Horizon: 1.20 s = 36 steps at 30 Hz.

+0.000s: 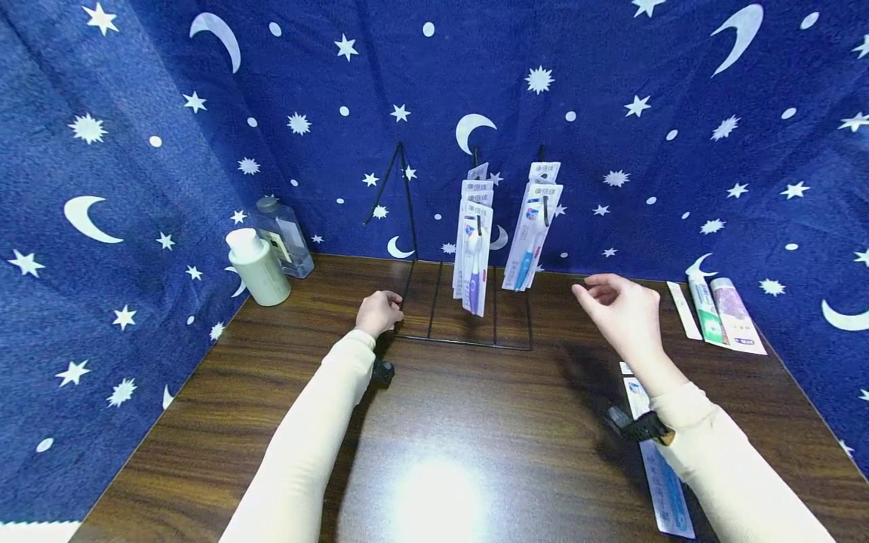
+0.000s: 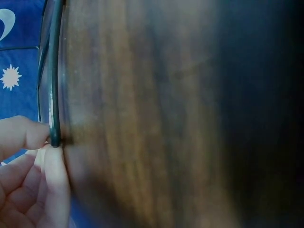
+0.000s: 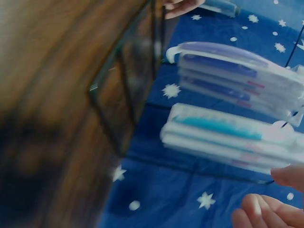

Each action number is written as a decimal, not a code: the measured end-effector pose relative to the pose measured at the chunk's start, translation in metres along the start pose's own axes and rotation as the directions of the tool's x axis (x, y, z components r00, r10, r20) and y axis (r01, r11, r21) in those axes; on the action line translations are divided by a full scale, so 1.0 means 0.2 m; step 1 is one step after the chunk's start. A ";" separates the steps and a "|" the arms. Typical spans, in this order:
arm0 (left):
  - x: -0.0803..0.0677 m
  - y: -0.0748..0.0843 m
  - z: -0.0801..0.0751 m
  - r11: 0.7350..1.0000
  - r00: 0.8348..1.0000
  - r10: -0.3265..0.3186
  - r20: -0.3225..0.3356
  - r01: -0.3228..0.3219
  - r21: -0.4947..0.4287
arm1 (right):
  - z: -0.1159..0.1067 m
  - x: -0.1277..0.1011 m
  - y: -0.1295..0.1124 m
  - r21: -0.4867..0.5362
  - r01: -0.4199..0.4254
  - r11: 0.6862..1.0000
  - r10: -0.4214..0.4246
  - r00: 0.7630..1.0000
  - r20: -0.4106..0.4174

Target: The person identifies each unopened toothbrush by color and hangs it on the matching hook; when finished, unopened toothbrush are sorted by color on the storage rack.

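Observation:
A black wire display rack (image 1: 468, 343) stands at the back of the table. My left hand (image 1: 379, 313) pinches its front left corner; in the left wrist view the thumb and fingers (image 2: 57, 175) meet at the lower end of the wire (image 2: 54, 90). Packaged purple toothbrushes (image 1: 477, 264) hang on the middle hook, and packaged blue toothbrushes (image 1: 532, 237) on the right one. The left hook carries nothing. To the right of the rack, my right hand (image 1: 624, 309) hovers above the table, thumb and fingers apart, holding nothing. The right wrist view shows its fingertips (image 3: 256, 209) near the blue packs.
Another packaged toothbrush (image 1: 665, 483) lies partly beneath my right forearm. At the far right lie a white strip-shaped item (image 1: 684, 309), a green-white tube (image 1: 707, 305) and a purple-white tube (image 1: 736, 317). A pale green bottle (image 1: 265, 275) and clear bottle (image 1: 288, 237) stand back left.

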<state>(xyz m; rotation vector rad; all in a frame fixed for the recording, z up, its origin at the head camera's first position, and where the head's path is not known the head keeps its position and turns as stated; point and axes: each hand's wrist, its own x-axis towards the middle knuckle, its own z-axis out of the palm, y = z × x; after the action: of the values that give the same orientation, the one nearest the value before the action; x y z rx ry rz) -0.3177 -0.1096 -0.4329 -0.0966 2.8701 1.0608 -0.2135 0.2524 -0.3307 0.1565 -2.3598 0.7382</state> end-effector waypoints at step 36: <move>-0.01 0.02 -0.01 1.000 1.000 -0.011 0.011 0.010 0.009 | -0.24 -0.43 0.55 -0.304 -0.156 0.940 0.308 0.772 0.557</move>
<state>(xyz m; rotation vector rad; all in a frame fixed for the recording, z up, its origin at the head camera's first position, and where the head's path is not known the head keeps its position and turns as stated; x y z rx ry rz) -0.3156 -0.1082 -0.4282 -0.1050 2.8613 1.0438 -0.1520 0.3638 -0.4063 -0.0215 -3.1056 0.5544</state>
